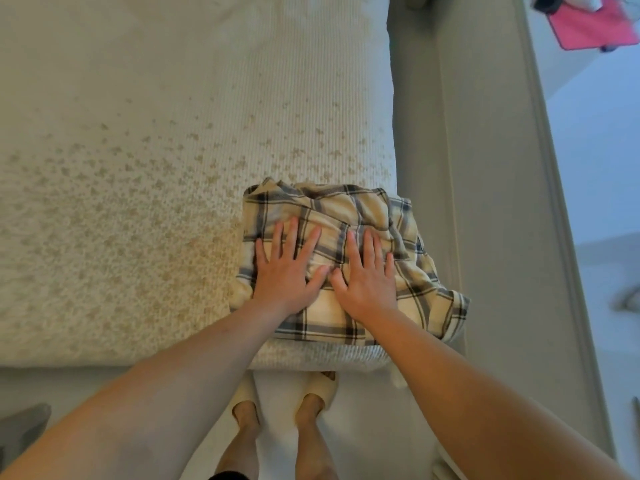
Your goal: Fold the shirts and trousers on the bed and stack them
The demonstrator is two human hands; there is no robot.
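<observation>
A folded cream garment with a grey and black plaid pattern (349,216) lies at the near right corner of the bed (138,168). My left hand (287,271) lies flat on its left half with fingers straight and spread. My right hand (367,275) presses flat on its right half, thumb almost touching the left thumb. The garment's right edge hangs a little past the mattress. No other clothes show on the bed.
A grey bed frame or bench (485,202) runs along the bed's right side. A pink item (588,29) lies on the floor at the far right. My feet in cream slippers (311,393) stand at the bed's near edge.
</observation>
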